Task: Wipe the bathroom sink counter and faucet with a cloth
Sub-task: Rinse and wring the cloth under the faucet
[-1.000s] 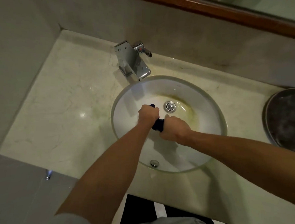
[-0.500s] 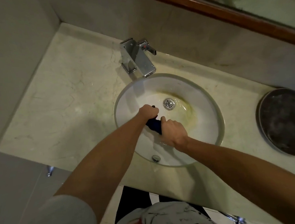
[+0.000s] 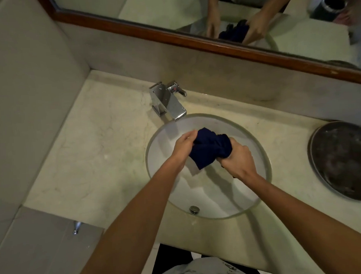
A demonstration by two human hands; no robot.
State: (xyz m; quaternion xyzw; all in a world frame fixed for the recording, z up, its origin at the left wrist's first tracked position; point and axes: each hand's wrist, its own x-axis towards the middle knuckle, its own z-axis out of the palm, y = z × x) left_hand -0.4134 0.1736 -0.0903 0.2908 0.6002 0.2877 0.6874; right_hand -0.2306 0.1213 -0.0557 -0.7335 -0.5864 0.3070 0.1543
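- A round dark tray sits on the counter well to the right of the right hand's fingers, its rim just past the edge of the basin.
- A wood-framed mirror runs along the wall beyond both hands; it reflects the hands, the cloth and a dark bottle.
- A chrome faucet stands on the counter beyond the left hand's fingers, its spout reaching over the basin's far rim. Nothing lies between the fingers and the faucet.
- A small chrome fitting shows on the grey surface below the counter's near left corner, well away from either hand.
- An overflow cap sits in the basin's near wall, on the wrist side of both hands.
- The left hand has its fingers curled onto the left end of the cloth, gripping it.
- The right hand is fisted round the right end of the cloth, gripping tightly.
- The cloth is dark navy, bunched and creased between the two sets of fingers, with one loose corner hanging below them. It is held over the middle of the white basin and hides the drain.
- The counter is pale veined stone.
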